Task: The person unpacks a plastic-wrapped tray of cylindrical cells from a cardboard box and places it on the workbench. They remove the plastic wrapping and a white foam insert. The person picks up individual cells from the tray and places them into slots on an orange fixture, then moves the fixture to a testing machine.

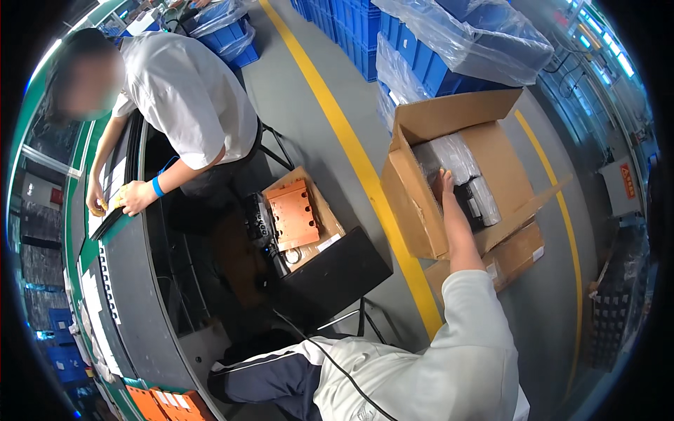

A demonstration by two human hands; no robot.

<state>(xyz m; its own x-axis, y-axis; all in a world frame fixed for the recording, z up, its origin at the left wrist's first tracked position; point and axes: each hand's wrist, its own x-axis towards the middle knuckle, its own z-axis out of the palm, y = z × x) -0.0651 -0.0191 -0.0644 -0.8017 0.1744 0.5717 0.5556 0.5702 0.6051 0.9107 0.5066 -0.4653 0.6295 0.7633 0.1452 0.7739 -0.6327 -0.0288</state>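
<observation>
My right arm stretches into an open cardboard box (pixel 414 210) on the right. Inside it, my right hand (pixel 447 184) touches the side of a pack wrapped in clear plastic (pixel 453 158). Most of the fingers are hidden, so their grip does not show. Below the hand lie black pieces with a pale label (pixel 472 205), beside another plastic-wrapped pack (pixel 484 200). My left hand is out of the picture.
A co-worker in a white shirt (pixel 182 91) handles flat dark strips at the bench (pixel 126 281). Between us, a smaller carton holds an orange tray (pixel 293 214) and black parts. Blue crates (pixel 421 56) with plastic liners stand behind my box. A cable (pixel 330 358) crosses my lap.
</observation>
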